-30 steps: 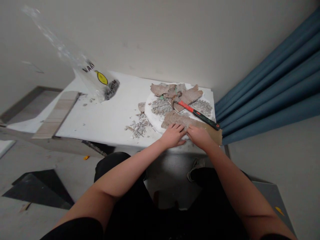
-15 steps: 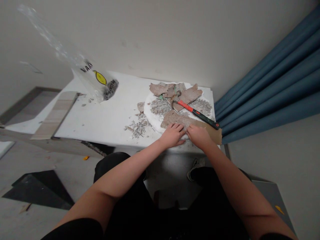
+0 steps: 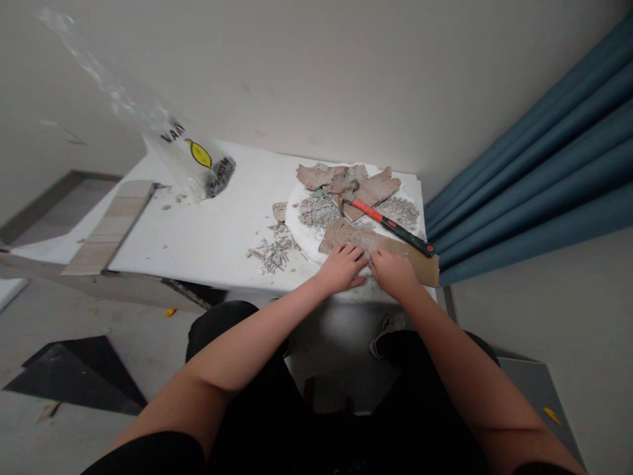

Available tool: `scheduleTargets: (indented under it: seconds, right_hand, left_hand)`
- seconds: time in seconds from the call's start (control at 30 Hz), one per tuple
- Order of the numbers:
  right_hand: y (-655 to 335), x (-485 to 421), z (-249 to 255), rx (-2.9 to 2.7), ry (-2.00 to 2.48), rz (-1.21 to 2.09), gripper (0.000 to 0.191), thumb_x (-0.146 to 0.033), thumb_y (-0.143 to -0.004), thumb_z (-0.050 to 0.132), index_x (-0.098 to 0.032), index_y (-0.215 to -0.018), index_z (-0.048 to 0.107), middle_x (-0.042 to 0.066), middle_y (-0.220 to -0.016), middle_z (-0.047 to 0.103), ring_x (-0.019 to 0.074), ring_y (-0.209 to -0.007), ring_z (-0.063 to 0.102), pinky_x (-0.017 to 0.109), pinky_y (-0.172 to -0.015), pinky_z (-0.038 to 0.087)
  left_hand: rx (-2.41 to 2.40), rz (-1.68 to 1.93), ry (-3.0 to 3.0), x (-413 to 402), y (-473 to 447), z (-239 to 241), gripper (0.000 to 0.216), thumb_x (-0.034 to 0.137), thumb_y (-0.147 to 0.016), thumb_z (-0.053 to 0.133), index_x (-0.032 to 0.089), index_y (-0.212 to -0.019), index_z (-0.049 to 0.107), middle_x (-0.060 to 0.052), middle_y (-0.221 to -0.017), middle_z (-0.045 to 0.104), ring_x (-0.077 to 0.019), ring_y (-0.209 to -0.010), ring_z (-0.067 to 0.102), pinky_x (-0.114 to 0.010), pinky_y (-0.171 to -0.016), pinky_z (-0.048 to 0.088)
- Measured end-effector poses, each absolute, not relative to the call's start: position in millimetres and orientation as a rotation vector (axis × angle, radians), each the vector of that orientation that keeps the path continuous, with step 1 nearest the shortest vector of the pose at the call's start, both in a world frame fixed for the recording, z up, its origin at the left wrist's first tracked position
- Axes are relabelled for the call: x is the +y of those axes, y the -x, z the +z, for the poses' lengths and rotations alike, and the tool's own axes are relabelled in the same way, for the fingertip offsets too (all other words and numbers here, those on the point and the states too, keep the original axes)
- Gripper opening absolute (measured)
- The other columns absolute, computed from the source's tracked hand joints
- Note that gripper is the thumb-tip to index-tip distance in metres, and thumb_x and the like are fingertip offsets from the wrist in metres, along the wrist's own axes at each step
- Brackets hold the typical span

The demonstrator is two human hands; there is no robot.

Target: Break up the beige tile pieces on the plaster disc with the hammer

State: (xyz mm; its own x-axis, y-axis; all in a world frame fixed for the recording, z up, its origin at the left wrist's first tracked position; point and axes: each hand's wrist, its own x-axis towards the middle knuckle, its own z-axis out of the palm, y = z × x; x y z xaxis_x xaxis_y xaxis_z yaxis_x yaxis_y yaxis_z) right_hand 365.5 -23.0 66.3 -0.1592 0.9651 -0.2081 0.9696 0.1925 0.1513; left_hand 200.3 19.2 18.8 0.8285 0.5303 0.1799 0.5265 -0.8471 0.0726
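Strip (image 3: 111,227): flat on the table (image 3: 212,244), far out at nine o'clock from the disc (image 3: 302,241), twelve being the wall (image 3: 346,99) side
Bag (image 3: 180,175): clear, printed, between nine and ten
Scraps (image 3: 277,254): nail-like, just beside the disc at eight
Left hand (image 3: 341,269): between six and seven, fingers laid loosely spread over the near edge of the board (image 3: 346,234), thumb apart
Board: across the disc from seven to four; the step in hand appears to be fingertip work along its near edge
Shards (image 3: 373,188): overlapping, towards twelve
Hammer (image 3: 390,225): unheld, handle towards four
Right hand (image 3: 394,272): at five, fingers curled, fingertips beside the left's, anything pinched impossible to tell; the next move seems to call for the left steadying while this one grips finely
Curtain (image 3: 534,158): two to three
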Motion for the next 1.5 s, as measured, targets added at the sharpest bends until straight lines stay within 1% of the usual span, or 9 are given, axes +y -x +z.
scheduleTargets:
  seconds: [0.13,0.27,0.37,0.47,0.67,0.93,1.1,1.27,1.5]
  right_hand:
    - [-364.5,-22.0,65.4,2.199,-1.836,-0.046,0.032,-0.023,-0.103,0.034,-0.015,-0.112,0.063,0.015,-0.113,0.064,0.0250,-0.096,0.068,0.031,-0.074,0.051]
    - [-362.8,-22.9,68.1,2.233,-1.794,-0.055,0.029,-0.018,-0.101,0.036,-0.014,-0.114,0.062,0.016,-0.114,0.063,0.0245,-0.098,0.068,0.030,-0.074,0.051]
    - [-362.1,-24.1,69.4,2.226,-1.826,-0.054,0.028,-0.021,-0.100,0.039,-0.014,-0.115,0.061,0.015,-0.115,0.063,0.0250,-0.097,0.068,0.031,-0.074,0.051]
    - [-361.7,-24.3,68.7,2.208,-1.867,-0.046,0.031,-0.026,-0.103,0.036,-0.014,-0.113,0.062,0.015,-0.115,0.062,0.0246,-0.093,0.068,0.031,-0.072,0.050]
    - [-365.2,-22.3,66.5,2.246,-1.807,-0.102,0.033,-0.023,-0.104,0.032,-0.015,-0.114,0.062,0.015,-0.117,0.060,0.0229,-0.093,0.067,0.031,-0.074,0.048]
    - [-369.6,-25.1,72.0,2.220,-1.888,-0.081,0.031,-0.032,-0.104,0.037,-0.016,-0.115,0.061,0.014,-0.122,0.053,0.0230,-0.089,0.066,0.032,-0.072,0.048]
    - [-364.9,-24.2,66.5,2.188,-1.906,-0.069,0.032,-0.027,-0.104,0.034,-0.015,-0.114,0.062,0.015,-0.122,0.052,0.0222,-0.090,0.065,0.031,-0.072,0.048]
    - [-369.6,-23.3,67.3,2.288,-1.816,-0.091,0.027,-0.022,-0.102,0.039,-0.015,-0.114,0.062,0.016,-0.122,0.053,0.0223,-0.093,0.064,0.029,-0.072,0.047]
    - [-370.8,-21.9,69.4,2.284,-1.840,-0.062,0.030,-0.027,-0.103,0.038,-0.014,-0.113,0.063,0.017,-0.122,0.054,0.0235,-0.098,0.062,0.031,-0.079,0.047]
  left_hand:
    - [0.869,0.307,-2.987,18.4,-200.9,19.1,0.047,0.048,-0.089,0.058,0.019,-0.126,0.061,-0.013,-0.126,0.059,-0.0299,-0.120,0.049,-0.043,-0.099,0.036]
    - [0.875,0.302,-2.990,17.8,-200.8,19.1,0.046,0.047,-0.089,0.058,0.018,-0.125,0.061,-0.013,-0.126,0.059,-0.0301,-0.120,0.049,-0.044,-0.100,0.036]
    - [0.877,0.307,-2.983,17.3,-200.7,19.2,0.047,0.047,-0.088,0.059,0.018,-0.126,0.061,-0.013,-0.126,0.058,-0.0304,-0.120,0.049,-0.044,-0.101,0.035]
    - [0.880,0.311,-2.976,16.9,-200.8,19.7,0.046,0.046,-0.089,0.059,0.018,-0.125,0.061,-0.013,-0.125,0.059,-0.0305,-0.120,0.048,-0.044,-0.102,0.035]
    - [0.894,0.292,-2.973,15.9,-201.4,19.4,0.046,0.046,-0.089,0.060,0.018,-0.125,0.061,-0.013,-0.125,0.059,-0.0306,-0.120,0.049,-0.044,-0.100,0.037]
    - [0.920,0.305,-2.970,14.2,-202.4,18.1,0.049,0.045,-0.089,0.059,0.018,-0.131,0.058,-0.013,-0.131,0.057,-0.0303,-0.124,0.047,-0.044,-0.101,0.036]
    - [0.925,0.307,-2.964,14.6,-202.8,17.7,0.047,0.045,-0.089,0.059,0.018,-0.127,0.060,-0.013,-0.129,0.058,-0.0300,-0.121,0.049,-0.044,-0.102,0.035]
    - [0.922,0.326,-2.959,14.3,-202.4,17.4,0.050,0.045,-0.088,0.060,0.018,-0.130,0.058,-0.013,-0.126,0.058,-0.0299,-0.119,0.050,-0.044,-0.103,0.035]
    - [0.927,0.329,-2.950,13.0,-202.9,17.8,0.048,0.044,-0.088,0.060,0.019,-0.129,0.059,-0.013,-0.127,0.058,-0.0302,-0.119,0.049,-0.045,-0.103,0.036]
